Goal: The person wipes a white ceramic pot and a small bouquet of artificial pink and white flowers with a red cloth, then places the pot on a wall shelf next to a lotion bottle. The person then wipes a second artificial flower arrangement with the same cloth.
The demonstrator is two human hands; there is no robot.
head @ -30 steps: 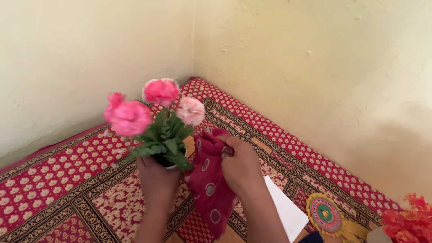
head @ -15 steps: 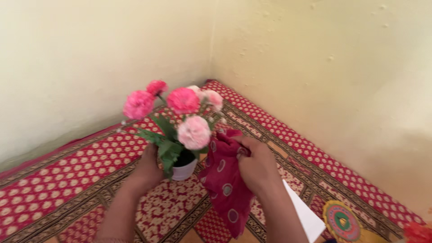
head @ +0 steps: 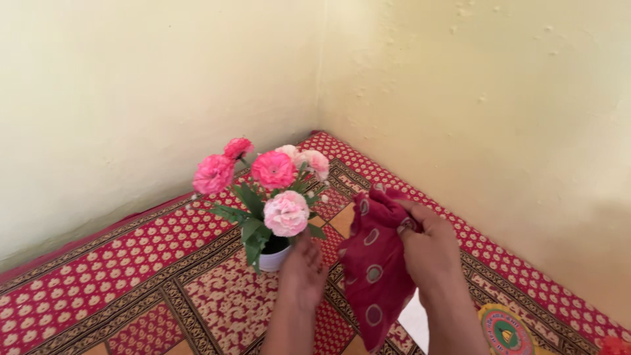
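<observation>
Mid-frame, left hand (head: 303,269) fingers wrap the white flower pot (head: 273,259) (pink blooms); right hand (head: 430,246) fingers pinch a red cloth (head: 374,269).

Matt printed cloth (head: 371,276), smooth white pot (head: 273,260) (plastic-looking), rough plaster wall (head: 493,98)

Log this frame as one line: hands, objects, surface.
left hand: touching small white pot of pink artificial flowers | right hand: gripping dark red circle-patterned cloth | surface: red patterned mat
</observation>
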